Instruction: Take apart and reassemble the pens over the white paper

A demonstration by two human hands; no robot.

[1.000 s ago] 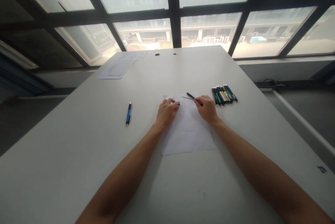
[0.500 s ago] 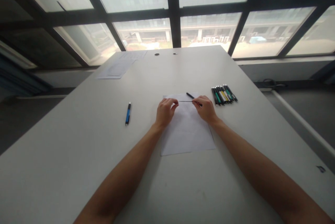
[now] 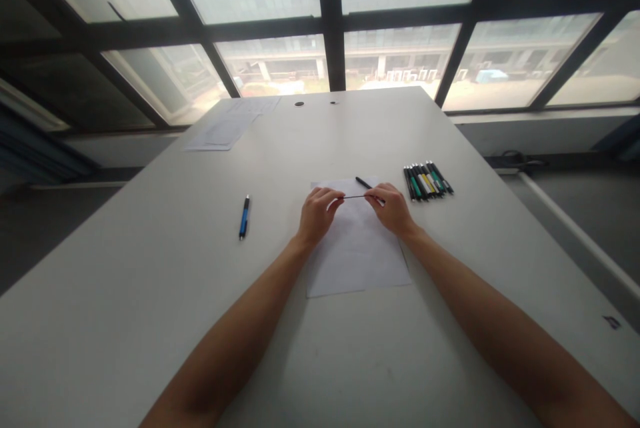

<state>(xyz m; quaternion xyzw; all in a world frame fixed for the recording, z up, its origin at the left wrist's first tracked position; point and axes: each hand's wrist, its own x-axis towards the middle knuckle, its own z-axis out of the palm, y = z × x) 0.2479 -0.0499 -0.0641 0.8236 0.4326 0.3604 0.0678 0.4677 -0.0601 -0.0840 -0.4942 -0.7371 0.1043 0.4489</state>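
A thin dark pen refill (image 3: 355,197) is stretched level between my two hands, above the upper part of a white paper sheet (image 3: 357,258). My left hand (image 3: 316,213) pinches one end of it between thumb and fingertips. At the other end, the fingers of my right hand (image 3: 393,209) are closed on it in a similar pinch. A black pen part (image 3: 363,183) lies slantwise at the sheet's top edge, partly hidden behind my right hand.
A blue and black pen (image 3: 244,217) lies to the left of the sheet. Several pens (image 3: 427,181) in black, green, white and yellow lie side by side at the right. More papers (image 3: 220,128) rest at the white table's (image 3: 150,281) far left, near the windows.
Both hands have shifted very slightly, and the refill sits a little lower in view. My fingertips are a bit closer together. The pens and paper have stayed put.
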